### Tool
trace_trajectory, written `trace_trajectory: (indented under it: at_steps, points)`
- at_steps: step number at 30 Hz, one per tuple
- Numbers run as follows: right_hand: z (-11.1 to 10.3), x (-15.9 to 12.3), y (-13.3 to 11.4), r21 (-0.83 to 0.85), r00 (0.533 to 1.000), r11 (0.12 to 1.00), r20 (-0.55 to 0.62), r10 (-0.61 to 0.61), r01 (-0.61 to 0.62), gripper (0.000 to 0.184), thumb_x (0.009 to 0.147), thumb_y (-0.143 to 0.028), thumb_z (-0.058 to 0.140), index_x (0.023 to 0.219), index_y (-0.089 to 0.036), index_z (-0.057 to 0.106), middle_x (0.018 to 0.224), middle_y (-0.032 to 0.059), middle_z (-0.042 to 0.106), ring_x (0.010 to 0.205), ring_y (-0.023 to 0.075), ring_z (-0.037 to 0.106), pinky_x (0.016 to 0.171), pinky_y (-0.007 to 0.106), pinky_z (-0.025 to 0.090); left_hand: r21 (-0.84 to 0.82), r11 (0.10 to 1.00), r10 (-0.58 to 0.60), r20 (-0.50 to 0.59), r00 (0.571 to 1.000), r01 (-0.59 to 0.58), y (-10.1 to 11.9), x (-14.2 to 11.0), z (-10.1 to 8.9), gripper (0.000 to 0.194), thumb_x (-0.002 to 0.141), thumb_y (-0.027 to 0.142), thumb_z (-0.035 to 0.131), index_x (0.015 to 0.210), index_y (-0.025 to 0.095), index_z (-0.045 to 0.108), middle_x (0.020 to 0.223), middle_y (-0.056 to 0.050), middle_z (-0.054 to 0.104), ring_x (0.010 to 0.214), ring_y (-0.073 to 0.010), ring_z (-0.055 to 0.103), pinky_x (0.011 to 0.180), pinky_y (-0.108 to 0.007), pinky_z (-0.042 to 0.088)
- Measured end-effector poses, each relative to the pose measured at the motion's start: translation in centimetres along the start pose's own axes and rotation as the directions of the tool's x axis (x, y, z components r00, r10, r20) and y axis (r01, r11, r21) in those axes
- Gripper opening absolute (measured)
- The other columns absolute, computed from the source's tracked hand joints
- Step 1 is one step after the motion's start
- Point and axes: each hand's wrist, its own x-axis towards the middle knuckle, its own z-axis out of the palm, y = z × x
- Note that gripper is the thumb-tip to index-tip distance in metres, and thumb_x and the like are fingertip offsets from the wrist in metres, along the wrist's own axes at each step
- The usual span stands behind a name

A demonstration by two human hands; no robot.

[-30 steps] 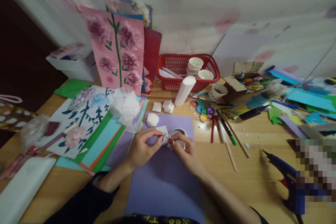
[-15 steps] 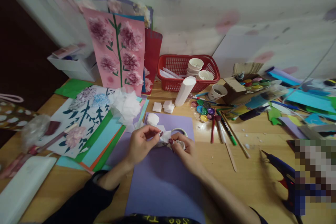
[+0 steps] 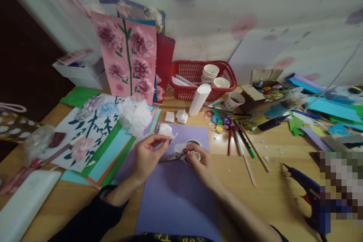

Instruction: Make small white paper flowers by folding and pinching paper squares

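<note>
My left hand (image 3: 149,155) is closed in a pinch, with a small thin piece of white tissue paper (image 3: 173,136) at its fingertips. In my right hand (image 3: 200,159), thumb and fingers grip a small wad of white tissue paper (image 3: 180,147). Scissors (image 3: 172,157) with pale loop handles lie beneath the hands on a purple sheet of card (image 3: 176,196); my right hand partly covers the handles. Just beyond my left fingertips sits a small white paper pile (image 3: 164,129). Two stacks of white paper squares (image 3: 181,115) are farther back.
A white roll (image 3: 199,100) stands before a red basket (image 3: 184,92) of cups. To the right are paint pots (image 3: 220,120), brushes (image 3: 238,140) and a glue gun (image 3: 306,185). Crumpled white tissue (image 3: 136,115) and coloured sheets (image 3: 113,151) lie left. A pink flower picture (image 3: 126,53) stands behind.
My left hand has drawn slightly left, away from my right hand, with a thin white piece at its fingertips. More of the scissors now shows between the hands.
</note>
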Motion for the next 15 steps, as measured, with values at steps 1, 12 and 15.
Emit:
trace_trajectory:
  at_steps: [1,12,15]
  points:
    - [-0.01,-0.03,-0.04,0.002,1.000,1.000,0.016,-0.002,0.002,0.025,0.088,-0.039,0.052,0.073,-0.019,0.056,0.059,-0.0035,0.043,0.053,0.0116,0.036,0.051,0.024,0.028,0.015,1.000,0.019,0.042,0.999,-0.020,0.02,-0.35,0.19,0.005,0.070,0.019,0.071,0.075,0.017,0.072,0.077,-0.004,0.077,0.074,-0.0183,0.073,0.073,-0.027,0.059]
    - [-0.03,-0.05,-0.23,-0.089,0.994,0.992,0.062,-0.090,0.095,0.024,0.088,-0.037,0.055,0.074,-0.018,0.060,0.065,-0.0011,0.054,0.061,0.0133,0.046,0.058,0.024,0.036,0.166,0.966,0.154,0.244,0.958,-0.197,-0.51,-1.13,0.22,0.007,0.078,0.016,0.069,0.082,0.018,0.074,0.081,-0.003,0.076,0.076,-0.0156,0.071,0.075,-0.024,0.058]
    - [-0.03,-0.04,-0.12,-0.086,0.995,0.994,0.070,-0.068,0.074,0.026,0.090,-0.036,0.051,0.073,-0.018,0.058,0.062,-0.0019,0.050,0.057,0.0127,0.043,0.055,0.024,0.033,0.151,0.974,0.131,0.220,0.967,-0.167,-0.34,-1.03,0.22,0.007,0.078,0.016,0.068,0.082,0.018,0.074,0.081,-0.003,0.076,0.077,-0.0163,0.071,0.075,-0.025,0.058]
